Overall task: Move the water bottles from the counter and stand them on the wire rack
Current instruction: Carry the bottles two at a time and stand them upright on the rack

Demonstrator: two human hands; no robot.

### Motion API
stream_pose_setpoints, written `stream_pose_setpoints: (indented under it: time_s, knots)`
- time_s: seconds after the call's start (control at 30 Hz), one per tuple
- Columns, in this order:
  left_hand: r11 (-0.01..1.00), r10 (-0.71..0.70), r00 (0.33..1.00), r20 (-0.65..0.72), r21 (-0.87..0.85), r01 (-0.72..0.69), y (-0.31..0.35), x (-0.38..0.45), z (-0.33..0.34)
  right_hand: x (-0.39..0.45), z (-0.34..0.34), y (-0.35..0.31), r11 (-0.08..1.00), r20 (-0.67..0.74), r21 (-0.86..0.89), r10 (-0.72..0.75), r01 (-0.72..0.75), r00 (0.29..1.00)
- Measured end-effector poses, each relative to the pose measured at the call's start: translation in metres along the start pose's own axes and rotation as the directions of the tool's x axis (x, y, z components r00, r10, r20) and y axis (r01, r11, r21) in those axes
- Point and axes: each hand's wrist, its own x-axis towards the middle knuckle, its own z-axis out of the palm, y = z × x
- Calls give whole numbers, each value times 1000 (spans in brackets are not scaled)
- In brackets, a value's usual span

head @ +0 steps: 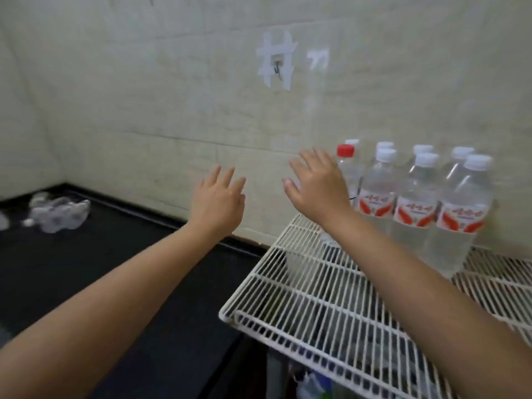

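Tiled wall (144,82) behind everything, pale, with white tape strips (276,60) holding a small metal hook (277,71).

Dark tabletop (115,269) along the left, running into the corner.

White wire rack (316,298) at right, raised above the tabletop level, near corner toward the camera.

Water bottles on the rack (417,203): standing upright in a tight cluster at the back right edge, against the wall. White caps, red-and-white labels. In two rows, front row of three plainly visible, more caps showing behind. One bottle with a red cap (345,151) at the left end of the cluster, partly hidden by the right hand.

Crumpled clear plastic wrap (57,214) lying on the tabletop at far left, near the corner; blurred, contents not discernible. No standing bottles discernible on the tabletop.

Left hand (218,200): raised over the tabletop's back edge, fingers spread and straight, grip fully open, nothing held.

Right hand (316,185): raised over the rack's back left corner, fingers spread, grip open, nothing held. Just beside the red-capped bottle; contact cannot be determined.

Both hands near each other, apart, palms down.
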Motion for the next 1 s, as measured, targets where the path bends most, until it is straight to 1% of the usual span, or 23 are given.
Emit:
stream_pose_setpoints:
  time_s: [0.03,0.1,0.13,0.17,0.2,0.27,0.3,0.33,0.47,0.57,0.73,0.8,0.87,0.93,1.0]
  knots:
    - [995,-76,997,13,60,75,-38,-25,-6,6,15,-47,996,37,50,-80,78,996]
    - [982,-163,984,74,106,154,-65,-44,-1,7,34,-76,994,123,60,-96,89,988]
    - [968,-218,970,107,148,201,-88,-62,-5,9,47,-108,989,102,91,-127,118,987]
    - [957,-260,958,119,160,240,-112,-78,-7,10,57,-143,980,128,149,-148,129,981]
    - [937,-321,938,131,185,295,-134,-95,-14,10,72,-175,973,105,169,-178,159,978]
    - [896,-416,896,154,238,375,-186,-129,-16,5,92,-241,953,172,227,-242,201,955]
    - [879,-453,877,161,246,409,-213,-144,-16,2,102,-274,944,182,256,-259,208,949]
    - [860,-489,856,168,258,441,-235,-159,-19,0,116,-305,936,147,279,-263,215,954]
    - [797,-594,774,220,290,529,-327,-216,-26,-10,160,-422,906,247,379,-294,187,923]
    - [758,-650,705,284,318,570,-390,-255,-27,-18,187,-493,884,335,442,-318,150,887]
    - [694,-719,612,329,310,649,-479,-293,-24,-16,228,-576,884,405,446,-339,140,849]
    - [675,-735,583,345,303,672,-511,-300,-15,-9,243,-600,875,451,477,-328,87,830]
    - [654,-750,554,361,281,702,-540,-301,-4,1,265,-619,888,521,453,-337,81,784]
    - [644,-754,535,381,263,719,-569,-297,10,14,291,-638,893,566,445,-338,67,752]
    - [648,-749,533,395,267,713,-601,-288,24,32,320,-656,893,582,447,-333,51,741]
